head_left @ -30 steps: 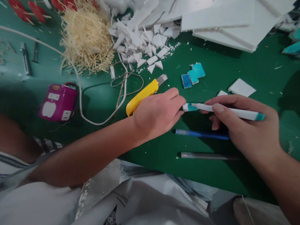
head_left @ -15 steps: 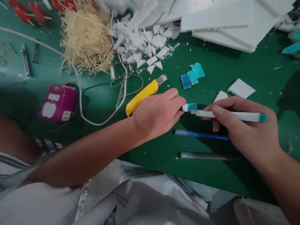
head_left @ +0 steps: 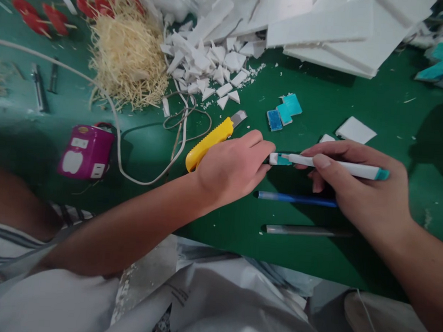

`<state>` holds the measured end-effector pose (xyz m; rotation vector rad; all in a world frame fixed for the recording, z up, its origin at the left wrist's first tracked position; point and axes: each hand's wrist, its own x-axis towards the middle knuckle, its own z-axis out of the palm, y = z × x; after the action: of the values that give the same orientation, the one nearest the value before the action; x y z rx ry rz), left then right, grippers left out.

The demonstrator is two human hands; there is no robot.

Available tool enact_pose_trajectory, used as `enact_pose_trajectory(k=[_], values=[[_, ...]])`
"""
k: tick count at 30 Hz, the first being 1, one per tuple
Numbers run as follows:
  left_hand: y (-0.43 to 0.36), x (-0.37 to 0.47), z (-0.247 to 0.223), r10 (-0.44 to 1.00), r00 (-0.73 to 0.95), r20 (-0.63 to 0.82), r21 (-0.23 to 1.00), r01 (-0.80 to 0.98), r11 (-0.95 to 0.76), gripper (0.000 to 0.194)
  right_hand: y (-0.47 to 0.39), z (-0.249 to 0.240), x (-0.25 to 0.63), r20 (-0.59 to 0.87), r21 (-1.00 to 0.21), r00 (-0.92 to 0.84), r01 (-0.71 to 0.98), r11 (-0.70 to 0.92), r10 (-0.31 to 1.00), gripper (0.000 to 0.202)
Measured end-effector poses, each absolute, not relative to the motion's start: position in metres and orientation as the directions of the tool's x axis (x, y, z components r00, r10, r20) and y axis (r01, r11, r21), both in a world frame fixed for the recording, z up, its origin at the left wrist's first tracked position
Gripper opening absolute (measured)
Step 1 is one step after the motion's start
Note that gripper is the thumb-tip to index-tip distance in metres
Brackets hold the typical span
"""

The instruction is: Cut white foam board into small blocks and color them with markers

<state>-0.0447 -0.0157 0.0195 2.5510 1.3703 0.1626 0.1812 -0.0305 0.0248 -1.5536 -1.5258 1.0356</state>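
Note:
My left hand (head_left: 236,164) pinches the left end of a small foam piece (head_left: 280,159), partly white and partly teal. My right hand (head_left: 363,182) grips a white marker (head_left: 348,168) with a teal end; its tip rests over the teal part of the piece. A yellow cutter (head_left: 209,143) with its blade out lies beside my left hand. Below the hands are a blue pen (head_left: 297,199) and a grey pen (head_left: 306,231). Farther up lie teal pieces (head_left: 289,109) and a blue piece (head_left: 274,120).
White foam scraps (head_left: 211,63) and large white sheets (head_left: 322,33) lie at the back. Wood shavings (head_left: 129,59), a purple box (head_left: 86,152) and a looping white cable (head_left: 115,115) are on the left. A white square (head_left: 355,130) lies behind my right hand.
The marker in my right hand has shifted slightly left and up, its tip now farther over the teal face. My left hand has barely moved.

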Motion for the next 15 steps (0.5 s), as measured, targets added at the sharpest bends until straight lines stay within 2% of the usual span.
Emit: enact_pose_trajectory(k=[11,15], values=[[-0.0167,-0.0448,0.0183,0.842,0.539,0.011,0.272,0.809,-0.521,0.019,-0.03,0.0247,0.1785,-0.04,-0.894,-0.008,0.446,-0.032,0.999,0.007],[-0.0161,-0.0435,0.0201,0.846,0.533,-0.005,0.266,0.817,-0.512,0.019,-0.0303,0.0277,0.1781,-0.043,-0.88,-0.022,0.474,-0.028,0.999,0.015]])
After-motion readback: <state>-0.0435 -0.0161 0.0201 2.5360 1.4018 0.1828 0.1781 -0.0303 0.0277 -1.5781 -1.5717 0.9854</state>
